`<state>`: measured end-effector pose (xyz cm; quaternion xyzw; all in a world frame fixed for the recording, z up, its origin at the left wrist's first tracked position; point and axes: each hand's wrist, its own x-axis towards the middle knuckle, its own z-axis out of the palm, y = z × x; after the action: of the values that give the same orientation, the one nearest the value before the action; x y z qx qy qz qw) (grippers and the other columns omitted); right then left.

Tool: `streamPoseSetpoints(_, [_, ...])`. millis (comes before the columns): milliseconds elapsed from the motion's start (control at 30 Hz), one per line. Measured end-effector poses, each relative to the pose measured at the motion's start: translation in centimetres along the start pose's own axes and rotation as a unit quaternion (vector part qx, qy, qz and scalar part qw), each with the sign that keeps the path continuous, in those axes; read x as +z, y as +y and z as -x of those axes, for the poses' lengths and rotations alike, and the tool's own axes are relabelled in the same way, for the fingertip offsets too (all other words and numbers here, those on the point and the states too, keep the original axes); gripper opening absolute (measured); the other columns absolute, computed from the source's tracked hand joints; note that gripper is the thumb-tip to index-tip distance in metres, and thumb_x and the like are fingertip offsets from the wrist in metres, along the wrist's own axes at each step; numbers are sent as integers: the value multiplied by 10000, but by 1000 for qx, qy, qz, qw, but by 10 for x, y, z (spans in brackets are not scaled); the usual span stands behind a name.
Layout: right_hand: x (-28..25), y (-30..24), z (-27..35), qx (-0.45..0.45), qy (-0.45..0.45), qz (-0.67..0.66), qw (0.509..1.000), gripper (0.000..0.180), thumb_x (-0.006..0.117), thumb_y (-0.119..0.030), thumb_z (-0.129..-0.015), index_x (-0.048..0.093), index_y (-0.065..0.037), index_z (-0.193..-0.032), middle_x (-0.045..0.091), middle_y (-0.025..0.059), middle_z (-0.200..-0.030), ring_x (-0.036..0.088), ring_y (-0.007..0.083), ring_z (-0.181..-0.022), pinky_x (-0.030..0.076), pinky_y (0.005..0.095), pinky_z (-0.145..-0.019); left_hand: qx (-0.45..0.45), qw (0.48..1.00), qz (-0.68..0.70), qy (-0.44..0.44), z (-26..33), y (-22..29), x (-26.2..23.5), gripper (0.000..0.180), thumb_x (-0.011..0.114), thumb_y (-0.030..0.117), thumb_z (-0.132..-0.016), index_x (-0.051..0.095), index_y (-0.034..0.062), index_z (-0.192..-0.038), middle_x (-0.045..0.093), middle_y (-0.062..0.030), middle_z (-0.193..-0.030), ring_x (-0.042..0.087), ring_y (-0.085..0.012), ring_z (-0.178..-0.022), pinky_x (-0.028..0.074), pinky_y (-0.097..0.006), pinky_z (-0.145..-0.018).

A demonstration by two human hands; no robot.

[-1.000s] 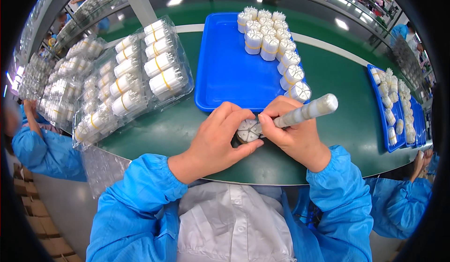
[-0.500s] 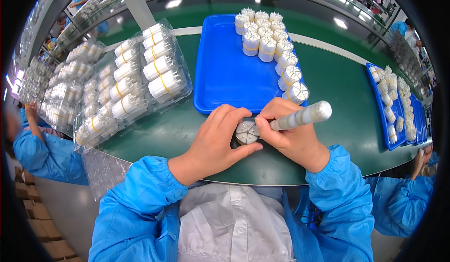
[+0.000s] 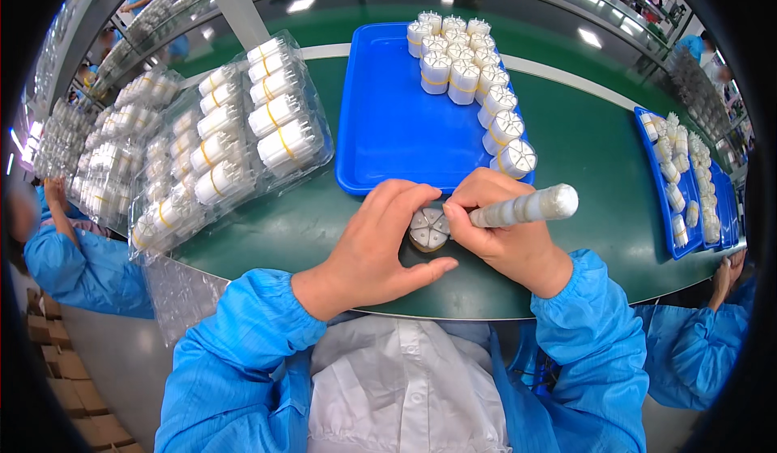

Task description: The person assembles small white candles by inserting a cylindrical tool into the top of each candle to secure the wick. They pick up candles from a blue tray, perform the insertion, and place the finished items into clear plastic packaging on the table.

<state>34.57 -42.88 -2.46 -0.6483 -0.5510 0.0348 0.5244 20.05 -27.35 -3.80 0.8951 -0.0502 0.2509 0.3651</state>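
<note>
On worktop (image 3: 599, 178), my left hand (image 3: 380, 246) cupped a white bundle (image 3: 427, 228); right hand (image 3: 506, 238) gripped a tool (image 3: 526, 207); blue tray (image 3: 388, 129) held banded bundles (image 3: 469, 72).

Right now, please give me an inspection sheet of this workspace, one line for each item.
Surface: green table, bare between the trays.
Job's things: round white bundle on the table; taped stick tool pointing at it.
Clutter: blue tray with white bundles; clear packs on the left; second blue tray on the right.
Grippers: left hand cups the bundle; right hand holds the tool.
Cables: nothing seen.
Surroundings: co-workers' blue sleeves on both sides.
</note>
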Motion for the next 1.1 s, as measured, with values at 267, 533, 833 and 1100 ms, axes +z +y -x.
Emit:
streamPoseSetpoints(267, [-7,-1,-3,11,20,-36,999,93,769,-65,-893,702,-18,-849,668,63,-782,638,182,-668,480,330,-587,16,999,34,16,2,-5,4,613,781,73,-781,528,31,-1337,637,-146,-1166,625,-348,-1044,520,-440,-888])
streamPoseSetpoints(533, [-5,1,-3,32,-9,-21,999,116,771,-92,-908,703,-17,-852,670,63,-796,645,183,-679,486,327,-596,18,999,37,0,-1,1,0,585,785,78,-790,536,24,-1317,635,-147,-1171,621,-363,-1044,520,-446,-888])
streamPoseSetpoints(833, [-9,3,-4,18,76,-89,993,86,747,-76,-918,709,-16,-870,680,53,-787,636,143,-660,479,309,-562,1,997,-82,2,3,-1,-11,561,883,162,-774,624,15,-1250,657,-160,-1158,626,-367,-1062,508,-438,-916])
streamPoseSetpoints(1100, [-60,-2,-23,82,252,-113,958,181,680,-139,-1005,702,-2,-889,647,19,-719,558,60,-578,432,224,-509,-82,966,-235,75,36,-10,-60,566,852,47,-760,637,24,-1283,653,-173,-1224,620,-383,-1137,497,-445,-984])
